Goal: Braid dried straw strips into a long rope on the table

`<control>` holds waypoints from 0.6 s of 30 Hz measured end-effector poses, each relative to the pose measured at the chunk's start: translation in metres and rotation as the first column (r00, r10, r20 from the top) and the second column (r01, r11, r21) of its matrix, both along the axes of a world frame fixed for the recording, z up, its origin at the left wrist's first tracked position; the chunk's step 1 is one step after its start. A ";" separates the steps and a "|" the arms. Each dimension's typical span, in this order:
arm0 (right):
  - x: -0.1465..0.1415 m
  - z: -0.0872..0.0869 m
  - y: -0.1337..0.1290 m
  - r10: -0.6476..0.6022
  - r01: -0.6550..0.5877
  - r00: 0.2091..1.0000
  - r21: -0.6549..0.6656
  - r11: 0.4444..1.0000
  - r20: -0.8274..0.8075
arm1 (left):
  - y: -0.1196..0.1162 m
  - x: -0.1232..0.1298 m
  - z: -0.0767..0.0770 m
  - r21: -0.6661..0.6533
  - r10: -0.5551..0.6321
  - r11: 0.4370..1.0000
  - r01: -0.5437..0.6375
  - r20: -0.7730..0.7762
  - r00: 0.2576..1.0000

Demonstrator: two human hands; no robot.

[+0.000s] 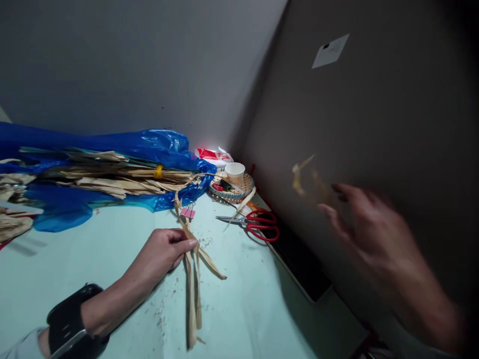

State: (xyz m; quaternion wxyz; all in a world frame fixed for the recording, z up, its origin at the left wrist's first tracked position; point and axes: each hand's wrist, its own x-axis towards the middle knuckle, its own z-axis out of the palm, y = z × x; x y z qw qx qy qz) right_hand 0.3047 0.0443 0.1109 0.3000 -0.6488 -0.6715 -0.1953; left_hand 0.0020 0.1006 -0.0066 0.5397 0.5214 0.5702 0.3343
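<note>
Grey walls (112, 60) back a pale green table (262, 299) where our left hand (164, 249) pinches dried strips (190, 309) between thumb and fingers, just our side of a pink clip (188, 213), while our blurred right hand (374, 234) hangs with fingers parted near a scrap (297, 180).

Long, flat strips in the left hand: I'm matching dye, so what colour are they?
The long, flat strips are pale straw-tan, best seen in the head view.
</note>
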 end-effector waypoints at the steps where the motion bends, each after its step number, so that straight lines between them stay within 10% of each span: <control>1: -0.012 -0.008 0.003 0.041 -0.043 0.994 0.019 0.999 0.099 | -0.001 0.000 0.001 0.003 -0.001 1.000 0.001 0.002 1.000; 5: -0.084 -0.041 0.020 0.464 -0.480 0.876 -0.130 0.868 -0.132 | -0.003 0.001 0.004 0.029 0.007 1.000 -0.008 0.042 0.999; 9: -0.145 -0.074 0.046 0.581 -0.646 0.761 -0.254 0.720 -0.289 | -0.001 0.002 0.002 0.064 0.021 0.998 -0.027 0.080 0.997; 18: -0.153 -0.084 0.064 0.386 -0.734 0.493 -0.134 0.666 -0.780 | -0.001 -0.001 -0.002 0.023 0.024 0.999 -0.027 0.096 0.995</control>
